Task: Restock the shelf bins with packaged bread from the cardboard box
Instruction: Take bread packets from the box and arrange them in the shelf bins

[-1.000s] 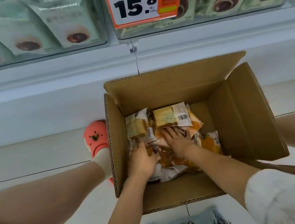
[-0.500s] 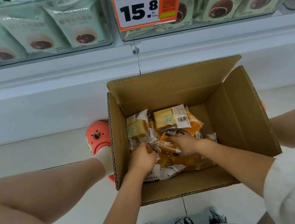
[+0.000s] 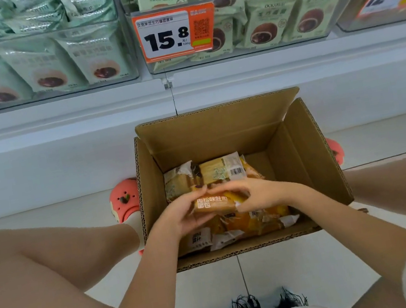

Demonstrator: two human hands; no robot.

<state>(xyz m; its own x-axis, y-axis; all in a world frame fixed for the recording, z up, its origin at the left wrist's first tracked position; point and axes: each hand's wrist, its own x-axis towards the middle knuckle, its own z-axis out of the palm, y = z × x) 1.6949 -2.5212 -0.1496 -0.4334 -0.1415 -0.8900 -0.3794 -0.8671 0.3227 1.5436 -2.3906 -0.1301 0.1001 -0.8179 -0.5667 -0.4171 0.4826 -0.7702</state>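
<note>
While two hands grip one bread pack inside one box

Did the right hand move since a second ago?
Yes. The right hand came up off the pile in the cardboard box and toward the left hand; both now hold one bread pack above the others.

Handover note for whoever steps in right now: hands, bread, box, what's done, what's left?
Left hand and right hand both grip one orange bread pack just above the pile in the box.
More packs lie in the box, on the floor below the shelf bins.
Done: one pack picked up.
Left: lift it to a bin, then move the rest.
</note>
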